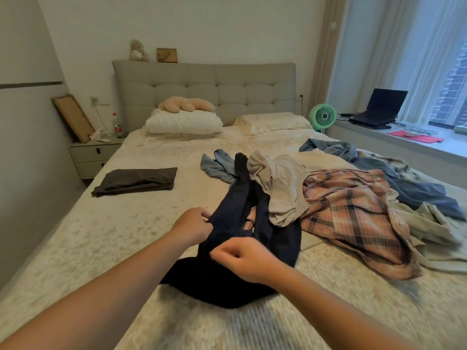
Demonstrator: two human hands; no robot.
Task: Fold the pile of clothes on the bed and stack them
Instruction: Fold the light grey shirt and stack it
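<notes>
Both hands' fingers pinch dark navy tights (237, 205) | left hand (193, 227) | right hand (246, 258) | legs stretched, crumpled waist

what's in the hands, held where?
Both the left hand and right hand pinch the dark tights near the waist end; legs trail toward the pile.

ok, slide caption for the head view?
Both hands pinch dark tights on bed; one folded grey garment set aside.
</notes>
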